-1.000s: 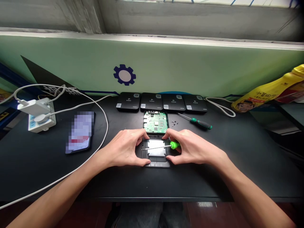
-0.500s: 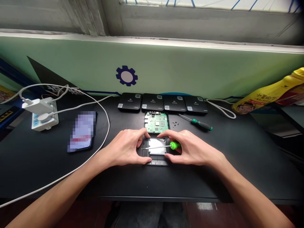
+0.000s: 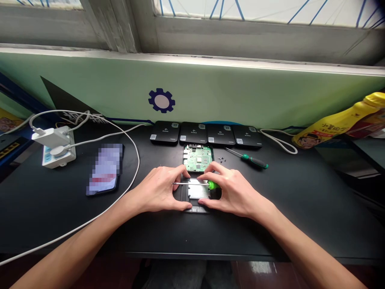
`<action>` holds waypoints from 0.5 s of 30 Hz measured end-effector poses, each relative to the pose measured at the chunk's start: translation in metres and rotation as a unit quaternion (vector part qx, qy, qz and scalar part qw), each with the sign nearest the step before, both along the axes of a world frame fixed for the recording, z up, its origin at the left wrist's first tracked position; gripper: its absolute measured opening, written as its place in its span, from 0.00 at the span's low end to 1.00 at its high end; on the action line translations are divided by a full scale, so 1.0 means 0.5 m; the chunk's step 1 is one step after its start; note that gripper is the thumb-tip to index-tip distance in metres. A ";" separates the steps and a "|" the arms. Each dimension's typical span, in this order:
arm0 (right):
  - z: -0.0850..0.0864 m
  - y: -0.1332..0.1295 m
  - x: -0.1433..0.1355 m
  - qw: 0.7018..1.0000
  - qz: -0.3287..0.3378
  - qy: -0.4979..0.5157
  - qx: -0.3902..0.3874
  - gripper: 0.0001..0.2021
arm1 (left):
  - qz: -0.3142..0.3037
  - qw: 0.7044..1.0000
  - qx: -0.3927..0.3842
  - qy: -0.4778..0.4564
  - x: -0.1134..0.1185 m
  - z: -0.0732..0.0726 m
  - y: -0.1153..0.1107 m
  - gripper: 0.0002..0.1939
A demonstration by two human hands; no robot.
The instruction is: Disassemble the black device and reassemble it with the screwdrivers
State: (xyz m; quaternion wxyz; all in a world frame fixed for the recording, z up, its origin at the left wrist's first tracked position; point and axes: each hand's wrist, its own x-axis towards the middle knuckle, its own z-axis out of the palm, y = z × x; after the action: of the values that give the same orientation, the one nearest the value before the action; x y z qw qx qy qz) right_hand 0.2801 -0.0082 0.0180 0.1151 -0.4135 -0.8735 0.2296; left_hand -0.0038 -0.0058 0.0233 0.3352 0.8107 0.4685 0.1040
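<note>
A black plastic cover lies on the table in front of me with a silver metal plate inside it. My left hand grips the cover's left side, thumb at the near corner and fingers at the far one. My right hand keeps a screwdriver with a bright green handle tucked in its fingers, the shaft pointing left across the plate. Its thumb and forefinger reach to the plate's near and far edges; whether they pinch it I cannot tell. Just beyond sits an open case with a green circuit board.
Several closed black boxes stand in a row along the green partition. Small screws and a dark green screwdriver lie right of the board. A phone, white cable and power strip are leftward; a yellow bottle is at right.
My right hand has slid left from the cover's right edge to over the metal plate, carrying the green screwdriver with it. My left hand stays at the cover. The view has tilted up slightly.
</note>
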 end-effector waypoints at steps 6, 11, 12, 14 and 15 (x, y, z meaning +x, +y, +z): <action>-0.003 0.002 0.000 1.000 0.009 0.019 -0.006 0.21 | -0.002 1.000 -0.002 -0.009 0.003 0.002 0.002 0.34; -0.010 0.003 -0.009 1.000 0.000 0.025 -0.002 0.21 | -0.002 1.000 -0.003 -0.005 0.001 -0.002 0.002 0.34; -0.010 0.003 -0.010 1.000 -0.002 0.029 -0.004 0.22 | -0.003 1.000 -0.004 -0.004 0.000 -0.003 0.002 0.34; -0.011 0.003 -0.010 0.999 -0.006 0.039 -0.011 0.21 | -0.004 1.000 -0.005 -0.004 0.000 -0.003 0.002 0.34; -0.011 0.002 -0.010 0.999 -0.006 0.045 -0.014 0.22 | -0.004 1.000 -0.006 -0.002 0.000 -0.003 0.002 0.34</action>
State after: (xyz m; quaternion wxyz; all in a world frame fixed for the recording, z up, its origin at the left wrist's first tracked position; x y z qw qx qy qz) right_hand 0.2751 -0.0071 0.0123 0.1499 -0.4096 -0.8616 0.2596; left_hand -0.0037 -0.0046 0.0216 0.3416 0.8102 0.4654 0.1019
